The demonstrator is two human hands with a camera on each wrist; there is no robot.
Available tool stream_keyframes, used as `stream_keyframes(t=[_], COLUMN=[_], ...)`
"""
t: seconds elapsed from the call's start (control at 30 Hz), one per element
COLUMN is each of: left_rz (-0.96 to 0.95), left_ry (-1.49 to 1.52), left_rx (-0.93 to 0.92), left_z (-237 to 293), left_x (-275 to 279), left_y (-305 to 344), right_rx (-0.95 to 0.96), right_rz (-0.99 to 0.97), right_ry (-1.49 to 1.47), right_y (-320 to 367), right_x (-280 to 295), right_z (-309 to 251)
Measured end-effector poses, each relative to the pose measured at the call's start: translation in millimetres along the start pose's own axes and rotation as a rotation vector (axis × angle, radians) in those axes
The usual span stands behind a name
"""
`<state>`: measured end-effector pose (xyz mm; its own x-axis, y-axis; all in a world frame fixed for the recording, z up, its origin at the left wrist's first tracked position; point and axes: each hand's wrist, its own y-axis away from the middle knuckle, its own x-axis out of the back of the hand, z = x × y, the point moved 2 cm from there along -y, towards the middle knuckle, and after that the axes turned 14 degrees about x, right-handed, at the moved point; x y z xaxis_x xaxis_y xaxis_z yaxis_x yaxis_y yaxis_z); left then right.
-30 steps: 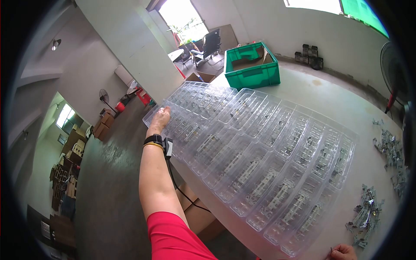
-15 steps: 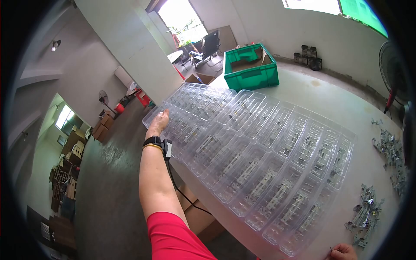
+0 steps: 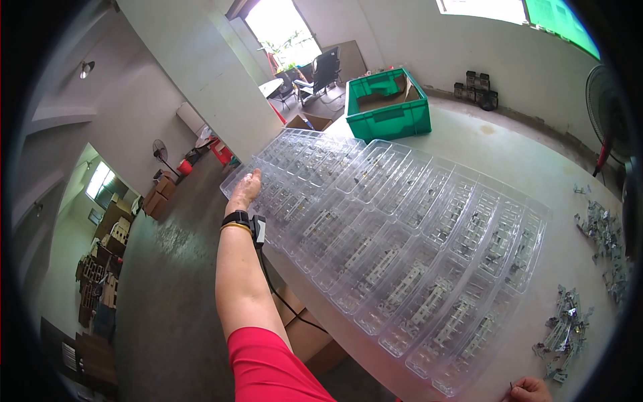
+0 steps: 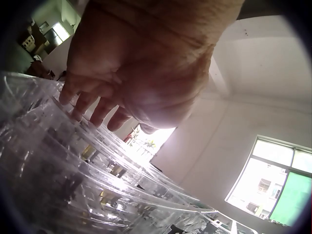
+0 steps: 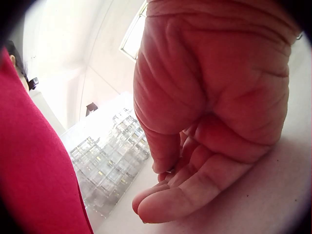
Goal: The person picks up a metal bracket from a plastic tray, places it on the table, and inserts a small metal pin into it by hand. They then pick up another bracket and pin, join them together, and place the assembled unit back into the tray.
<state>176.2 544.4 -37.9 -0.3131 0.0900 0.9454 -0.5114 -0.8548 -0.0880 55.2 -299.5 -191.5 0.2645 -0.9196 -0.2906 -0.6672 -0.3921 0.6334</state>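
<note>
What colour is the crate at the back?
The crate is green, best seen in head view.

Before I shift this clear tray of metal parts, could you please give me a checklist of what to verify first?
1. Contact: the left hand has its fingers resting on the clear tray at its far left corner: ok.
2. Second hold: the right hand sits curled at the table edge, apart from the tray: not ok.
3. Right hand empty: cannot tell.
4. Load: the metal parts lie inside their compartments: ok.
5. Side clearance: the loose metal parts lie apart from the tray, on its right: ok.
6. Far end: the green crate stands beyond it, apart: ok.
</note>
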Motion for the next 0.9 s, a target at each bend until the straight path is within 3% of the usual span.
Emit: stream_keyframes(t=[0.33, 0.6, 0.9], left_rz=[-0.024, 0.124, 0.124], left_ry=[0.019, -0.012, 0.082], left_rx=[0.055, -0.097, -0.092], left_z=[-1.5, -15.2, -34.2], left_x=[0.6, -6.3, -19.9], left_y=[0.5, -26.9, -54.4], right_rx=[-0.013, -0.026, -0.006], right_rz=[-0.002, 0.01, 0.019], right_ry=[-0.002, -0.003, 0.042], right_y=[-0.5, 0.1, 0.6], right_x=[0.8, -1.7, -5.6], right_z=[0.1, -0.6, -5.0])
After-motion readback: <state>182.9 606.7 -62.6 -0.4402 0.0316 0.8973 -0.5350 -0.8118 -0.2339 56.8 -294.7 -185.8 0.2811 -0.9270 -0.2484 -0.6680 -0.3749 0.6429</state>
